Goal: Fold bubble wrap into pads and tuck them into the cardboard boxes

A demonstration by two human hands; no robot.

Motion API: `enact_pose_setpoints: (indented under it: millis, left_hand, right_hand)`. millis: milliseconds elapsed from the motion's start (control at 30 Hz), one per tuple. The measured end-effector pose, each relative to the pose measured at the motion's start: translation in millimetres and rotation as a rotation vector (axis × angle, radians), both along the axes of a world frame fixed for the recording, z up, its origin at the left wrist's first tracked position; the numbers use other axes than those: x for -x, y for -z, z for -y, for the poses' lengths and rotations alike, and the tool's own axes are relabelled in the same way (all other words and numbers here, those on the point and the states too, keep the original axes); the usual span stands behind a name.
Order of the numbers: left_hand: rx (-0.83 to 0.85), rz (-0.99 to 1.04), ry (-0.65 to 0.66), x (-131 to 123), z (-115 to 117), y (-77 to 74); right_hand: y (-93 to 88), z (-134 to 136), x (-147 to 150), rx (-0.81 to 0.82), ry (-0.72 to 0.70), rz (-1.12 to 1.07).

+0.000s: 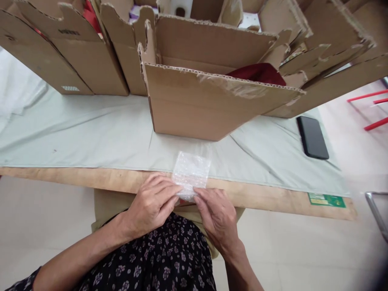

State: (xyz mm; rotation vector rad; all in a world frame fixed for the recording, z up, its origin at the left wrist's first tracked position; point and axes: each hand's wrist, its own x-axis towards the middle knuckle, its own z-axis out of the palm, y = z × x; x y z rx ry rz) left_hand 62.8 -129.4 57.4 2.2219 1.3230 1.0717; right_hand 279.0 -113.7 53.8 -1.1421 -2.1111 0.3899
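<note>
Both hands meet at the near edge of the desk (pixel 273 199) on a small bubble-wrap piece (pixel 191 169). It lies flat, partly on the pale green cloth (pixel 91 133) that covers the desktop and partly over the bare wooden lip. The left hand (pixel 153 202) comes in from eight o'clock. Its fingers (pixel 172 190) are narrowed into a pinch on the wrap's near left corner. The right hand (pixel 216 214) comes in from five o'clock, fingers likewise closed on the near right corner. So the piece is gripped only along its six o'clock edge; the far edge rests free on the cloth.

At twelve o'clock from the wrap stands an open cardboard box (pixel 206 105) with torn flaps and something dark red (pixel 257 72) inside. More cardboard boxes (pixel 75 56) stand at ten o'clock. A black phone (pixel 312 137) lies face down at two o'clock, and a green label (pixel 326 199) sits on the desk lip at three o'clock.

The work looks like handling the wrap's near edge — folding or parting it, I cannot tell which. Doing it well seems to call for even pinches at both corners, so the thin film stays square. Light pressure would spare the bubbles, and the far half is best left lying on the cloth for support.
</note>
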Motion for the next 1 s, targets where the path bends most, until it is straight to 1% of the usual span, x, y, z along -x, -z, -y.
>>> enact_pose_setpoints:
  millis: [100,133,200,267,300,367,433,467,500,567,600,667,700,733,767,833,867,933,1000]
  left_hand:
    - [0.045,-0.028,-0.092,-3,-11,-0.1]
    - [0.045,-0.059,-0.128,-4,-15,0.4]
    - [0.048,-0.117,-0.184,-6,-22,2.2]
    - [0.067,-0.139,-0.229,-8,-26,3.2]
    - [0.076,-0.122,-0.251,-8,-26,2.7]
    - [0.095,-0.03,-0.292,-6,-20,-0.8]
    - [0.175,0.124,-0.336,-3,-9,-6.8]
    - [0.26,0.213,-0.35,-1,-4,-9.8]
    - [0.373,0.305,-0.351,0,2,-12.4]
    - [0.613,0.503,-0.307,1,9,-15.1]
    - [0.715,0.604,-0.266,0,10,-15.2]
    - [0.834,0.793,-0.19,-2,9,-14.3]
    - [0.857,0.864,-0.168,-4,8,-14.0]
    - [0.868,0.909,-0.159,-5,6,-14.4]
    - [0.868,0.926,-0.156,-7,4,-15.4]
    - [0.835,0.899,-0.145,-11,1,-19.1]
    - [0.81,0.865,-0.133,-13,1,-21.2]
    - [0.748,0.798,-0.092,-16,1,-23.8]
    - [0.693,0.752,-0.036,-16,2,-22.7]
  right_hand:
    - [-0.5,4,-3,-0.11,0.176,-0.04]
    - [-0.1,5,-4,-0.157,0.2,-0.035]
    - [1.5,5,-3,-0.182,0.14,0.028]
    - [4.1,0,0,-0.123,0.041,0.14]
    - [5.4,-3,2,-0.084,0.013,0.184]
    - [6.9,-11,5,-0.033,0.016,0.188]
    - [5.6,-16,8,0.004,0.058,0.083]
    - [4.0,-17,8,0.037,0.086,0.011]
    - [1.9,-16,10,0.084,0.112,-0.063]
    - [-2.6,-10,12,0.228,0.129,-0.196]
    - [-4.5,-7,13,0.319,0.109,-0.252]
    - [-7.3,0,14,0.482,0.029,-0.326]
    - [-8.3,2,13,0.519,-0.003,-0.34]
    - [-9.3,3,11,0.514,-0.011,-0.339]
    - [-10.6,2,8,0.475,0.005,-0.327]
    - [-14.3,0,2,0.381,0.046,-0.292]
    - [-16.8,-3,-2,0.363,0.037,-0.275]
    - [-23.1,-9,-5,0.383,-0.047,-0.243]
    - [-31.0,-16,-7,0.385,-0.153,-0.211]
